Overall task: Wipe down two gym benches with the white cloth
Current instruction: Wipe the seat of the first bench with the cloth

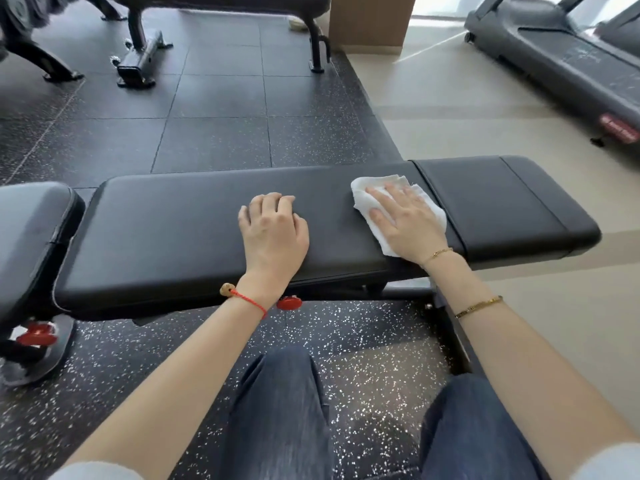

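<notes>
A black padded gym bench stretches across the middle of the view, with a shorter seat pad at its right end. The white cloth lies flat on the long pad near the gap between the pads. My right hand presses on the cloth, fingers spread flat. My left hand rests on the bare pad to the left of the cloth, fingers curled under, holding nothing. A second black bench stands at the far top edge, only partly visible.
Another padded piece sits at the left edge, with red knobs below it. A treadmill stands at the top right on the beige floor. Dark rubber tiles lie between the benches. My knees in jeans are below.
</notes>
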